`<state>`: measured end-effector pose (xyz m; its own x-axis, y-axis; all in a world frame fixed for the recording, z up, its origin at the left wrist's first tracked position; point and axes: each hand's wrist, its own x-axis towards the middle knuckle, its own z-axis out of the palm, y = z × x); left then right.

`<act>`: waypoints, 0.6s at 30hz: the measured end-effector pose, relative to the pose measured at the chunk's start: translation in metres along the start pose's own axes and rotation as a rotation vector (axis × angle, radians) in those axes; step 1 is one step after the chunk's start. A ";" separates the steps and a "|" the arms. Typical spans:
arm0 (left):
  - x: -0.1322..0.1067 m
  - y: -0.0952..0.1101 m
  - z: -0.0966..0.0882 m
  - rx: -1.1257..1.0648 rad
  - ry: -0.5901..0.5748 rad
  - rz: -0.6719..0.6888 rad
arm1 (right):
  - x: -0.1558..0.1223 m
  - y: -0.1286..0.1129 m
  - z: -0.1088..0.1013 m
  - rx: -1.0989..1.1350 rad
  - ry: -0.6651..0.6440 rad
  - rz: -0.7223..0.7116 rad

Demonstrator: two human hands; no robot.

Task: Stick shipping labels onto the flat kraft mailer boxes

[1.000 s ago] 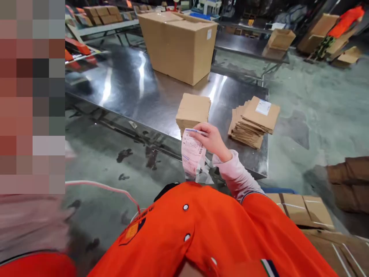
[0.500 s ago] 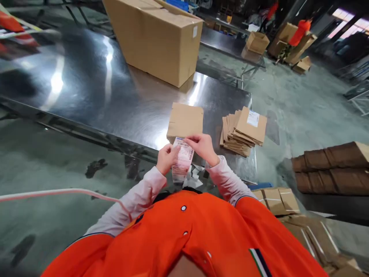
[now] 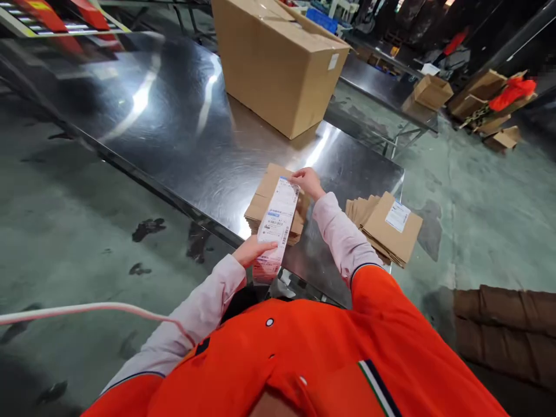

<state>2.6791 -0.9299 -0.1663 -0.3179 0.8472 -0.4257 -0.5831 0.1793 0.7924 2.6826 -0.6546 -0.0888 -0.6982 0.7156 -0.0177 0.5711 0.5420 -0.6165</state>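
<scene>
A long strip of printed shipping labels [image 3: 278, 217] stretches between my hands, over a stack of flat folded cartons [image 3: 266, 184] at the table's near edge. My left hand [image 3: 254, 250] grips the strip low down, thumb lying across its face. Higher up, my right hand [image 3: 307, 180] pinches the strip's top corner above the stack. The strip's lower end hangs below my left hand, in front of my body. To the right sits a second, fanned stack of flat cartons [image 3: 386, 229], its top one bearing a white label [image 3: 397, 216].
A large cardboard box [image 3: 282, 69] stands on the shiny metal table [image 3: 174, 127]. Brown bundles [image 3: 504, 330] lie on the floor at right. Across the aisle, a person in orange [image 3: 512, 94] is near open cartons. A pale cord [image 3: 99, 308] runs from the left to my clothing.
My right hand has moved up and away, drawing the strip's top end over the carton stack. More of the strip shows between my hands. The view has turned slightly.
</scene>
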 end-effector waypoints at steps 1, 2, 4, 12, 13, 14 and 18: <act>0.001 0.001 0.001 -0.009 -0.001 -0.014 | 0.006 0.001 0.002 -0.022 0.004 0.038; 0.002 0.003 0.001 -0.013 -0.001 -0.028 | 0.011 0.003 0.004 -0.034 0.007 0.064; 0.004 0.007 0.001 -0.005 -0.004 -0.043 | 0.018 0.007 0.007 -0.035 0.021 0.079; 0.011 0.024 -0.001 -0.035 0.023 -0.085 | 0.035 0.016 0.008 -0.020 0.036 0.106; 0.012 0.026 0.000 -0.050 0.022 -0.087 | 0.037 0.016 0.009 -0.022 0.034 0.116; 0.013 0.028 0.001 -0.065 0.020 -0.090 | 0.039 0.016 0.009 -0.022 0.032 0.126; 0.018 0.038 0.006 -0.091 0.018 -0.093 | 0.045 0.017 0.014 -0.017 0.027 0.159</act>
<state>2.6560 -0.9046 -0.1415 -0.2724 0.8198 -0.5037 -0.6756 0.2098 0.7068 2.6548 -0.6195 -0.1106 -0.5865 0.8046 -0.0927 0.6810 0.4279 -0.5943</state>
